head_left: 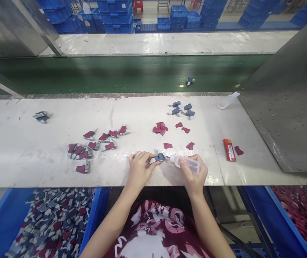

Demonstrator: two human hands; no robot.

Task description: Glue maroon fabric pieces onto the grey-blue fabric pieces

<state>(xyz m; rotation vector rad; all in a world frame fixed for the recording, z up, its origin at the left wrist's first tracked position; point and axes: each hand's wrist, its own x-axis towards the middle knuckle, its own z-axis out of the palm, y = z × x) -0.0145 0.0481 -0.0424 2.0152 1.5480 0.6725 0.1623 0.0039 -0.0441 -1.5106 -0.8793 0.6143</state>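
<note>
Near the front edge of the white worktop, my left hand (140, 167) pinches a small dark blue and grey plastic part (159, 157). My right hand (196, 175) is closed around a clear squeeze bottle (193, 165), tilted so that its thin tip is beside the blue part; whether they touch I cannot tell. Just beyond my hands lie single maroon pieces (168, 146) and a small maroon pile (160, 128). Farther back sit several blue-grey parts (175, 111). To the left, a group of parts with maroon faces (83, 154) lies spread out.
A red lighter (229, 150) and a clear plastic bottle-like piece (228, 100) lie to the right, before a metal panel (288, 96). A green conveyor belt (110, 73) runs behind, carrying one part. Blue bins of parts (95, 211) and maroon pieces (301, 222) stand below the edge.
</note>
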